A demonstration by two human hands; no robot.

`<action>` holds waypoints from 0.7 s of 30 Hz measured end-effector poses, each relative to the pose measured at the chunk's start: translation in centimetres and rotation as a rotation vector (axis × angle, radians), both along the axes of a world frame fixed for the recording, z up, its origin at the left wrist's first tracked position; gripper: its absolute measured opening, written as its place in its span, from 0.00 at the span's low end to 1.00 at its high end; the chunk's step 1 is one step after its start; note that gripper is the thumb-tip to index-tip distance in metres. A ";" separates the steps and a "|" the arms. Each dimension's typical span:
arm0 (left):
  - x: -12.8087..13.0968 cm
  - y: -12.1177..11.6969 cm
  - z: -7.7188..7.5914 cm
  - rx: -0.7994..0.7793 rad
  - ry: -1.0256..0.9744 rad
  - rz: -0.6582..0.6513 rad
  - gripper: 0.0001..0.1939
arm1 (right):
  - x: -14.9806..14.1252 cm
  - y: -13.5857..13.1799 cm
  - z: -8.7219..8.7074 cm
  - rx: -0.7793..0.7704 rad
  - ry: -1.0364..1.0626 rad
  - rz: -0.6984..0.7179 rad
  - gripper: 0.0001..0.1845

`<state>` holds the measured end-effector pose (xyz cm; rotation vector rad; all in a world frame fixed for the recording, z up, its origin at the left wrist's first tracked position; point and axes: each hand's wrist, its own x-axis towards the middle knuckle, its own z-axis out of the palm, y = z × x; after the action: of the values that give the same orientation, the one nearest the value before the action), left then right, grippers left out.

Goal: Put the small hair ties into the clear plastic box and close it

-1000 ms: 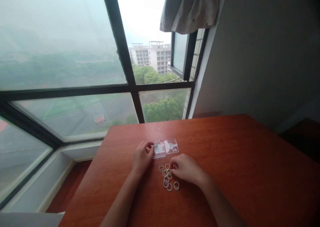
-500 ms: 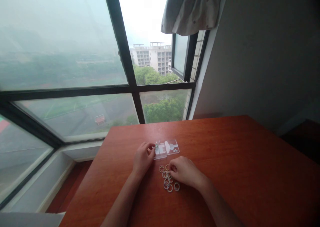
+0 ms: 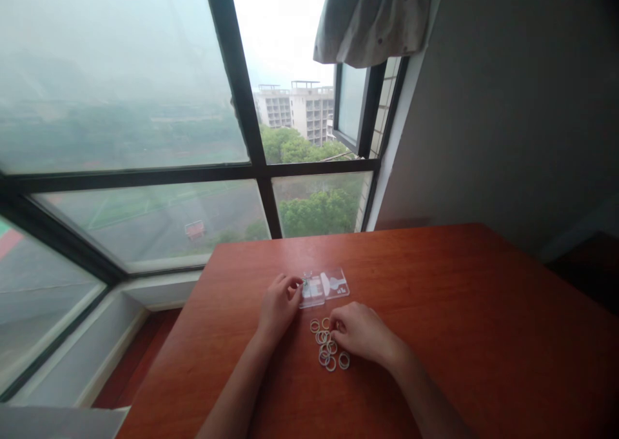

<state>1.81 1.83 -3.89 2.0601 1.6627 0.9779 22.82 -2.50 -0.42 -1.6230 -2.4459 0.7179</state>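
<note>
A small clear plastic box (image 3: 312, 302) lies on the table with its transparent lid (image 3: 337, 285) folded open to the right. My left hand (image 3: 280, 305) grips the box's left side between thumb and fingers. Small greenish bits show inside, too tiny to name. In front of the box is a loose cluster of several pale rings (image 3: 330, 364), some overlapping. My right hand (image 3: 362, 328) rests at the cluster's right edge, thumb and forefinger curled together by the upper rings. Whatever is between those fingertips is hidden.
The reddish-brown wooden table (image 3: 445, 303) reaches back to a dark-framed window (image 3: 264, 171). A grey curtain (image 3: 372, 23) hangs above, beside a tilted open pane (image 3: 351, 107). A plain wall (image 3: 483, 117) stands on the right.
The whole view has shifted very slightly. Both hands, the box and the rings keep nearly the same positions relative to each other.
</note>
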 end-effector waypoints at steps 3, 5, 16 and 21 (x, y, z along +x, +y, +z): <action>0.0 0.0 0.1 0.008 0.005 0.001 0.07 | 0.0 0.0 -0.1 0.018 0.006 -0.009 0.11; 0.0 -0.1 0.2 0.011 0.008 -0.001 0.07 | -0.1 -0.1 -0.2 0.028 -0.012 -0.006 0.10; 0.1 -0.4 0.9 0.020 0.029 0.025 0.07 | -0.3 0.1 0.2 0.137 0.032 -0.069 0.06; 1.0 -1.4 2.2 0.040 -0.010 -0.049 0.08 | -0.2 0.4 0.3 0.232 0.172 -0.144 0.04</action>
<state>2.83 0.48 -1.67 2.1080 1.5924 1.0113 22.58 -2.07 -0.09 -1.5587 -2.1754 0.5079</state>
